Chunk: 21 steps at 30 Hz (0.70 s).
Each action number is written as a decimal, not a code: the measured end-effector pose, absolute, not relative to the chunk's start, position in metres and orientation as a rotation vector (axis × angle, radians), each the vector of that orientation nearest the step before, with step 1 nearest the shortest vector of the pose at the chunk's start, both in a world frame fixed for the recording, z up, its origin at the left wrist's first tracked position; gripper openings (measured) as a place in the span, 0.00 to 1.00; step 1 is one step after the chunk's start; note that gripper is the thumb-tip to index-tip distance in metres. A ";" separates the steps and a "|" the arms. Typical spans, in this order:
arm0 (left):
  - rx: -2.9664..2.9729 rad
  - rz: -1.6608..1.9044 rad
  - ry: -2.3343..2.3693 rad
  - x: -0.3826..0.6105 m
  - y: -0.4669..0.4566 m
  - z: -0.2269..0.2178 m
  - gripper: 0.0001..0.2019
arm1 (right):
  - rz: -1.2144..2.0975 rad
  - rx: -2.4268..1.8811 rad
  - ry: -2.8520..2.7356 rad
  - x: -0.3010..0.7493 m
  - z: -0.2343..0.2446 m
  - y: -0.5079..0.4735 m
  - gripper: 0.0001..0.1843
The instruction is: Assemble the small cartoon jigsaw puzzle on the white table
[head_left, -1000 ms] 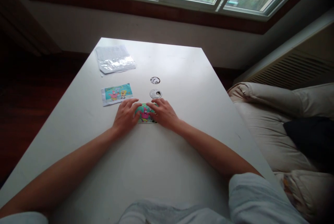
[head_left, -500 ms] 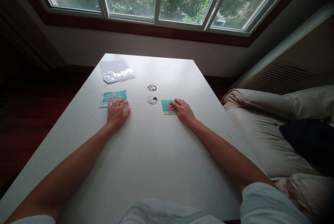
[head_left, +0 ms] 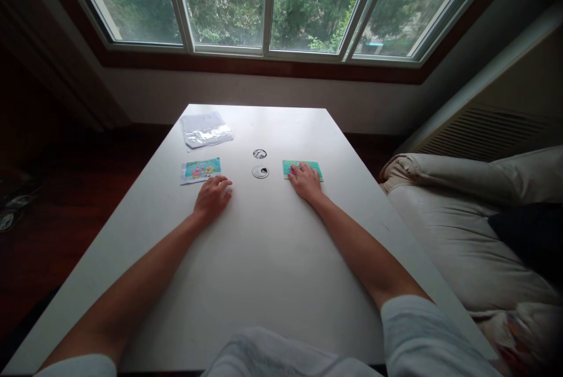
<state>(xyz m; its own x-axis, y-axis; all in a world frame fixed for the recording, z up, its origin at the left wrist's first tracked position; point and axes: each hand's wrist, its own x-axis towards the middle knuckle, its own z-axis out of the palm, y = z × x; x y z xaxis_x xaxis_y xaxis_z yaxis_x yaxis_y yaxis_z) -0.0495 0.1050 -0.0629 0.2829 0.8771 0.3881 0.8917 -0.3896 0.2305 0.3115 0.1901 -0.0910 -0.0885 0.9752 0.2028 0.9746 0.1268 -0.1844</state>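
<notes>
My right hand (head_left: 307, 181) lies with fingers spread on a green picture card (head_left: 317, 168), hiding most of its pink figure. To the left, my left hand (head_left: 212, 199) rests on the white table (head_left: 259, 260), fingers loosely bent and apart, holding nothing. Its fingertips are beside the lower right corner of a colourful cartoon picture (head_left: 201, 170), which shows pink and yellow figures and a pale left edge. Whether they touch that corner I cannot tell.
Two round grommets (head_left: 260, 172) are set in the tabletop between the hands. A clear plastic sleeve with papers (head_left: 206, 129) lies at the far left corner. A pale sofa (head_left: 444, 213) stands along the right side, and a window (head_left: 264, 7) is beyond the table.
My left hand has slid off the cartoon picture, uncovering its figures. My right hand has shifted further over the green card and covers more of its middle. The view has tilted slightly.
</notes>
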 end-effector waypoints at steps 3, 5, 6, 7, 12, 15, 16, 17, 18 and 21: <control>-2.485 -0.700 -1.724 -0.049 0.106 -0.065 0.15 | 0.091 -1.988 -2.164 0.306 -0.090 0.186 0.33; -2.484 -0.688 -1.729 -0.049 0.106 -0.066 0.15 | 0.164 -2.026 -2.178 0.305 -0.088 0.188 0.35; -2.485 -0.683 -1.731 -0.049 0.107 -0.066 0.14 | 0.190 -2.040 -2.180 0.305 -0.087 0.189 0.36; -2.485 -0.677 -1.733 -0.049 0.107 -0.065 0.14 | 0.208 -2.051 -2.178 0.305 -0.086 0.190 0.36; -2.489 -0.631 -1.750 -0.048 0.107 -0.063 0.15 | 0.207 -2.050 -2.165 0.305 -0.089 0.192 0.36; -2.500 -0.581 -1.752 -0.047 0.106 -0.061 0.15 | 0.169 -2.034 -2.170 0.306 -0.093 0.190 0.36; -2.507 -0.561 -1.750 -0.046 0.106 -0.061 0.16 | 0.160 -2.032 -2.170 0.306 -0.093 0.190 0.36; -2.520 -0.538 -1.745 -0.046 0.105 -0.061 0.16 | 0.145 -2.028 -2.165 0.306 -0.094 0.189 0.35; -2.533 -0.514 -1.739 -0.045 0.105 -0.061 0.17 | 0.131 -2.025 -2.161 0.305 -0.094 0.188 0.35; -2.589 -0.432 -1.711 -0.044 0.107 -0.064 0.21 | 0.050 -1.987 -2.163 0.303 -0.092 0.184 0.34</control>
